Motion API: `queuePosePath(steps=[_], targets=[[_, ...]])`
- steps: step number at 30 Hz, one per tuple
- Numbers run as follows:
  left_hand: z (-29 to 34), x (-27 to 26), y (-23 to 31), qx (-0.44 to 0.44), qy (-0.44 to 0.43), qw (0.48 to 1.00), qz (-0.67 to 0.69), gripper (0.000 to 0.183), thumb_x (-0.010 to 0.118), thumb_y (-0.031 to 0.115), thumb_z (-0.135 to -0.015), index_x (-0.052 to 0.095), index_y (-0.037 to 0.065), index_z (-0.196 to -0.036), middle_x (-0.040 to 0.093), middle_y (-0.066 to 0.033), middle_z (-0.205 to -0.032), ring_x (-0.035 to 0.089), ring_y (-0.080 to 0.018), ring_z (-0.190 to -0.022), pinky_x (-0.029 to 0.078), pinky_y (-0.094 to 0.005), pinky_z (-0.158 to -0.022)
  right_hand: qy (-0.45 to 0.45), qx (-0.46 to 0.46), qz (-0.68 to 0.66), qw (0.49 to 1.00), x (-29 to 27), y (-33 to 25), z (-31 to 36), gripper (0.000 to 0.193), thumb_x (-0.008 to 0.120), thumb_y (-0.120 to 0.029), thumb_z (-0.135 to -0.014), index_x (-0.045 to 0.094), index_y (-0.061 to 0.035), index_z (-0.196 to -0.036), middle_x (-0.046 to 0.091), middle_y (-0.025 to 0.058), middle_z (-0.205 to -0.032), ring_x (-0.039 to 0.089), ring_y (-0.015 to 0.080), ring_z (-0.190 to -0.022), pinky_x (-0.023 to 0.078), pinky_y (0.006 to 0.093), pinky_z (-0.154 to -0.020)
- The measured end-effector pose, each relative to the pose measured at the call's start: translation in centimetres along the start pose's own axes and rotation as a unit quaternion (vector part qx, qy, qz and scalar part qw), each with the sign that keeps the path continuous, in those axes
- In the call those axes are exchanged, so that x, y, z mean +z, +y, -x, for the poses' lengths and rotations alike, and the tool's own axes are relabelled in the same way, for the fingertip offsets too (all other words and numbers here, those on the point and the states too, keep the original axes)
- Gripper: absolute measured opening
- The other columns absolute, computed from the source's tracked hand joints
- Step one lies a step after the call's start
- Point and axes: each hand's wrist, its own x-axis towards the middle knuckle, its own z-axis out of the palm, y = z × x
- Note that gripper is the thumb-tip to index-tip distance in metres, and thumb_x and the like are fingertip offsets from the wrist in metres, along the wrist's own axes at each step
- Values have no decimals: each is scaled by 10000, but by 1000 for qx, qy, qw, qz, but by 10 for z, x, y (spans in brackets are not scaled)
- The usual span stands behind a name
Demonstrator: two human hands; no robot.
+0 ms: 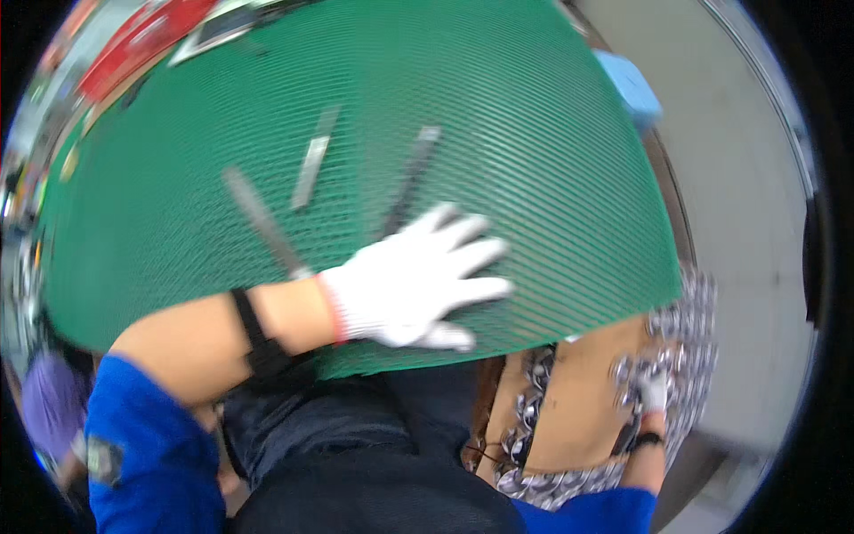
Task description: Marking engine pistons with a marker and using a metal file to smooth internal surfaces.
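My left hand (418,280), in a white knit glove with a red cuff edge, lies on the green ribbed mat (551,178) with its fingers spread and nothing in it. Just beyond its fingers is a dark narrow bar with a pale end (414,173). Two thin grey metal strips (311,167) (262,218) lie to its left, one running down toward my wrist. At the lower right, my gloved right hand (654,392) reaches down among many shiny round metal pieces (685,343). Its fingers are small and blurred there, so their grip is hidden.
Brown cardboard (578,400) lies between rows of the metal pieces, below the mat's right edge. A light blue block-like object (630,89) sits beside the mat. At the far left are a red object (147,40) and a white-framed item (218,31). Someone in purple (53,400) is at left.
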Motion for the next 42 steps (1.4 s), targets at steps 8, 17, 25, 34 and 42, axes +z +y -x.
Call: queuePosePath(steps=[8,17,25,34,42], targets=[[15,21,-5,9,102,994,-39,629,625,539,-839,546,135,-1316,480,-196,-1366,422,-410,-1297,309,-579,-1087,-15,-25,77,997,63,-75,107,743,741,-42,-753,400,5,-1412,622,140,-1174,635,203,-983,524,300,-849],[125,-59,62,75,38,993,85,472,649,391,-858,540,77,-1193,540,-169,-1232,544,-325,-1137,436,-471,-966,-108,-140,1,984,78,-333,329,858,906,-215,-565,518,40,-1286,618,156,-1189,619,212,-1087,509,340,-916],[329,-90,90,-262,246,918,167,482,723,311,-810,620,31,-1188,627,-177,-1196,606,-370,-1107,489,-436,-939,-260,-511,373,730,208,-560,345,719,821,-158,-562,611,-238,-1244,544,159,-1253,605,361,-1087,523,415,-916],[398,-51,123,-398,378,826,127,469,746,128,-738,618,-3,-1170,638,-200,-1174,623,-372,-1081,495,-444,-929,-198,-730,397,520,406,-655,361,493,696,-263,-804,584,-288,-1283,621,184,-1068,683,328,-902,589,418,-743],[377,-80,95,-381,294,876,-9,343,757,180,-674,692,72,-992,648,-170,-1105,650,-318,-882,521,-424,-821,-157,-724,228,632,318,-607,300,486,701,19,-760,623,-76,-1230,642,137,-1168,656,279,-1008,543,353,-854]])
